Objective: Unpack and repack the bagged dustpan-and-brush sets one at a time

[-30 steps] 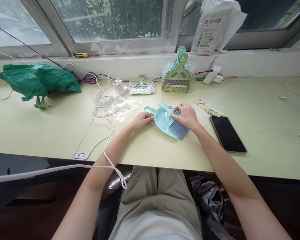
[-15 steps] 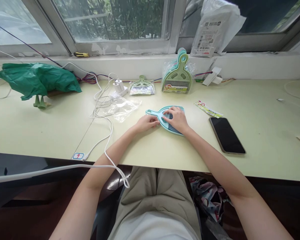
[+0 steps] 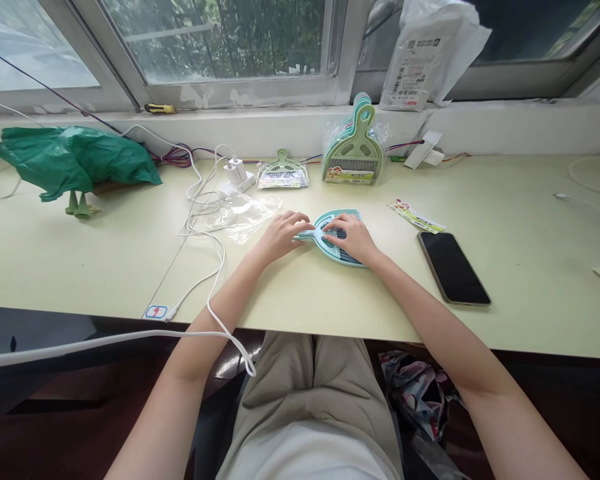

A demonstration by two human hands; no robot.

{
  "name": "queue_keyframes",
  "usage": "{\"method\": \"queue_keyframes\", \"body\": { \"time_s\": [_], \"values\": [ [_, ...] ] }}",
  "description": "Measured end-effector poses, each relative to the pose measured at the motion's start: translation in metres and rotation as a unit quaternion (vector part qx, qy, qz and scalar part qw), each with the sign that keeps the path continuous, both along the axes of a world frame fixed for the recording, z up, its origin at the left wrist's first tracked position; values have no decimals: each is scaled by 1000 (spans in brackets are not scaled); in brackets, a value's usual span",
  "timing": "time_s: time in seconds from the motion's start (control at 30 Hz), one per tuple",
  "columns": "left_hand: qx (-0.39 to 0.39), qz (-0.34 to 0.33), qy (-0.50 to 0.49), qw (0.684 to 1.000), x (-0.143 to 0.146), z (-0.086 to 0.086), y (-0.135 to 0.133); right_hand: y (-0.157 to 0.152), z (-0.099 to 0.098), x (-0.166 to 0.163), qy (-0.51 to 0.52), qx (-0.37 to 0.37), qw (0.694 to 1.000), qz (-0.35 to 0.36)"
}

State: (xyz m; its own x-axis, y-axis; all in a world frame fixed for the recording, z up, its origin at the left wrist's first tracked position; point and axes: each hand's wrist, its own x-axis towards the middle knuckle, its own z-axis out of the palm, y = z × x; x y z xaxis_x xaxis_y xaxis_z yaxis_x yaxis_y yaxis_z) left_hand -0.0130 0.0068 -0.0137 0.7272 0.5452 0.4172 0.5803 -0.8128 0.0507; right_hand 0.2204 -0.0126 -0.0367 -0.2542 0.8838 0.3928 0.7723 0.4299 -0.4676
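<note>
A light-blue mini dustpan (image 3: 325, 217) lies on the table in front of me, its handle toward the left, with a matching small brush (image 3: 329, 252) with dark bristles nested in it. My left hand (image 3: 283, 235) is at the handle, thumb and fingers closed around its end. My right hand (image 3: 356, 239) rests over the brush and pan, fingertips curled onto the brush body and hiding part of the bristles. To the right lies a printed label strip (image 3: 416, 217), its lower end beside a black phone (image 3: 454, 269).
Clear plastic wrap (image 3: 245, 220) and white cables (image 3: 193, 230) lie left of the hands. Behind stand packed green dustpan sets (image 3: 355, 150) and a smaller packaged set (image 3: 283, 172). A green bag (image 3: 75, 160) sits at left. One cable hangs across my left forearm.
My left hand has shifted left and up from beside the handle's base to its end, its fingers now over it. My right hand stays on the brush, and the dustpan has barely moved.
</note>
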Motion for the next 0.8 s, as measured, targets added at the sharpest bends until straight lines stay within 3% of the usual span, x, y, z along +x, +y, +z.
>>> {"method": "queue_keyframes", "body": {
  "time_s": [0.37,0.6,0.8],
  "values": [
    [108,-8,49,993,4,-11,-3,1,-2,2,4,-2,1000,24],
    [136,14,108,985,4,-14,-6,4,-7,4,12,-6,999,40],
    [135,-12,158,978,7,-10,-11,7,-11,6,9,-10,999,42]
  ]
}}
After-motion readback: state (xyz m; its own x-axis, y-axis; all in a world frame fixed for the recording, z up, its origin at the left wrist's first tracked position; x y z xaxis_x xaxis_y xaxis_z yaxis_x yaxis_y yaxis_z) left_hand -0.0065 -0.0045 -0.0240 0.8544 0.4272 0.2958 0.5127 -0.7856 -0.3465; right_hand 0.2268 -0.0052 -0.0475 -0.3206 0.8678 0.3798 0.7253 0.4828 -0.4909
